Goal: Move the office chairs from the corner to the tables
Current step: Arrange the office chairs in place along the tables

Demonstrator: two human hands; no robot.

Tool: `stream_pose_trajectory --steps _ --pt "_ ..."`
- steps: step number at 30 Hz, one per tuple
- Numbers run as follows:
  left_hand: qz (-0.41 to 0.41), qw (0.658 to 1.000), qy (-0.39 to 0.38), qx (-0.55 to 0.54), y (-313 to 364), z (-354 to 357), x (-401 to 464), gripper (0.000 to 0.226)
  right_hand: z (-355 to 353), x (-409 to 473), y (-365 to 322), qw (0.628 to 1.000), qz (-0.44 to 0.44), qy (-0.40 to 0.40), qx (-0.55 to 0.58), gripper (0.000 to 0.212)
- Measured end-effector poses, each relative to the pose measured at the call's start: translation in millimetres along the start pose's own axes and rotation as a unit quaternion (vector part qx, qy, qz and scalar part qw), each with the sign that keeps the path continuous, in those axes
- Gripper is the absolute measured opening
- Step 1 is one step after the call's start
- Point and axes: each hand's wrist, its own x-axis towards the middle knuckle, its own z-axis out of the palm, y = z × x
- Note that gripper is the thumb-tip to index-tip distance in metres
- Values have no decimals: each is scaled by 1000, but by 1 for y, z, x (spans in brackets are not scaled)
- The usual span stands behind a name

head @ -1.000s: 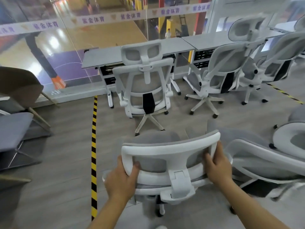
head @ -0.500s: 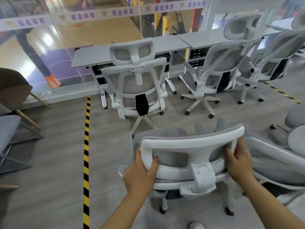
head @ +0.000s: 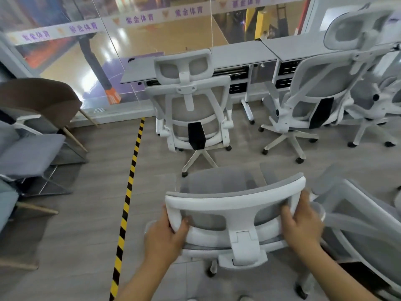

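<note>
Grey wood-look floor (head: 86,246), yellow-black hazard tape (head: 128,196) running up mid-frame, glass wall (head: 152,46) across the top, glossy sports court beyond, brown chair (head: 41,101) at left

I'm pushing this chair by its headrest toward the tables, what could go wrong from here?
1. The parked chair sits straight ahead at the table, its base splayed toward you; the pushed chair may bump it.
2. Both hands, left and right, grip only the headrest, so the chair may swivel or tip.
3. Another chair lies close on the right and may snag.
</note>
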Motion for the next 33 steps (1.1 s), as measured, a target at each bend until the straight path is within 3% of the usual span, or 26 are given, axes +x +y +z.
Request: stream_pose_trajectory --steps 4,8,14,18,22,25,27,29,33 --pt "-39 997 58 -18 -15 -10 -8 65 16 -10 -15 1000 -13 -13 8 71" --pt "-73 988 138 -5 -43 -12 -9 64 31 -19 -34 998 -53 1 14 65" --pt "-147 985 76 -48 -67 -14 17 61 43 -6 -41 995 -66 -33 63 59" --pt "-140 986 53 -79 -51 -18 45 58 43 19 -52 993 -55 -70 80 58" --pt "-148 983 3 -109 -35 -18 60 50 49 52 -49 978 -42 -180 100 54" --pt "-89 994 -30 -52 -42 -12 59 83 47 59 -28 971 -64 -225 55 65" --pt "-27 999 -23 0 -63 -5 53 96 44 49 -9 962 -97 -243 -80 75" --pt "2 999 -17 42 -87 3 49 79 41 37 1 951 -106 -242 -161 78" --pt "-13 999 35 8 -104 16 41 61 47 19 -3 970 -76 -196 -125 79"
